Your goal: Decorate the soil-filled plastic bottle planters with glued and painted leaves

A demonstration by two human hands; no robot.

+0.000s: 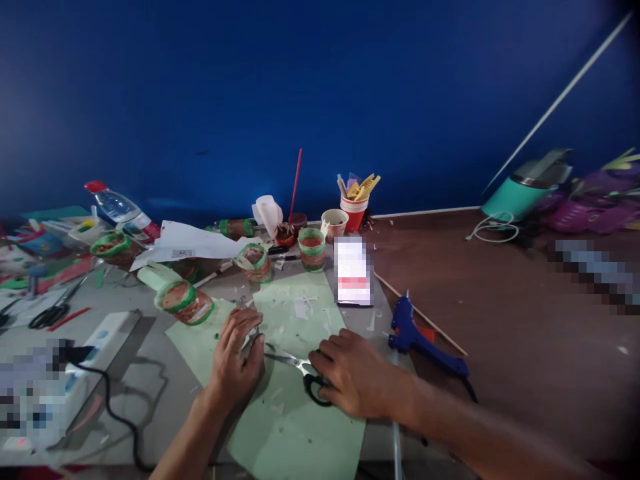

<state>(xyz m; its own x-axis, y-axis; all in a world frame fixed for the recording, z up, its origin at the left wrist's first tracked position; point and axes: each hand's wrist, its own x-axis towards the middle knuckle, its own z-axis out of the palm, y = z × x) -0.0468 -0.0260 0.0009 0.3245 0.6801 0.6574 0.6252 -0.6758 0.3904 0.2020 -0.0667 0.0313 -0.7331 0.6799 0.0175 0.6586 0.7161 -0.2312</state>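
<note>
Black-handled scissors (301, 365) point leftward over pale green paper (295, 427), with my right hand (353, 375) closed round their handles. Opposite the blade tips, my left hand (237, 350) is curled, thumb and fingers pinched together. A small pale bit seems to show between those fingers, too small to name. Paper scraps (303, 307) lie scattered on the green sheet beyond both hands. Just past my left hand, a brown cup with green trim (186, 301) lies tilted on its side.
A blue glue gun (423, 340) and a wooden stick (440, 325) lie to the right. A lit phone (353, 270) rests ahead. Farther back stand a green-rimmed cup (312, 250) and a red cup of tools (355, 212). A power strip (100, 360) sits left, its black cord nearby.
</note>
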